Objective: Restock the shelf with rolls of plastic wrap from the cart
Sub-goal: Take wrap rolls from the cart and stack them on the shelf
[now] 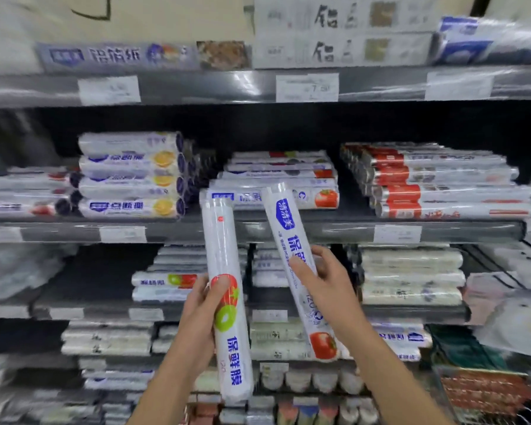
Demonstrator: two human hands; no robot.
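My left hand grips a white roll of plastic wrap with a strawberry and kiwi picture, held almost upright. My right hand grips a second white roll with a blue logo and a tomato picture, tilted with its top leaning left. Both rolls' upper ends reach the front of the middle shelf, just before a low stack of matching tomato-print rolls. The cart shows only as a wire corner at the lower right.
Stacked rolls with orange-slice prints fill the shelf's left, red-labelled rolls its right. Foil boxes sit on the shelf above. Lower shelves hold more rolls and bagged goods.
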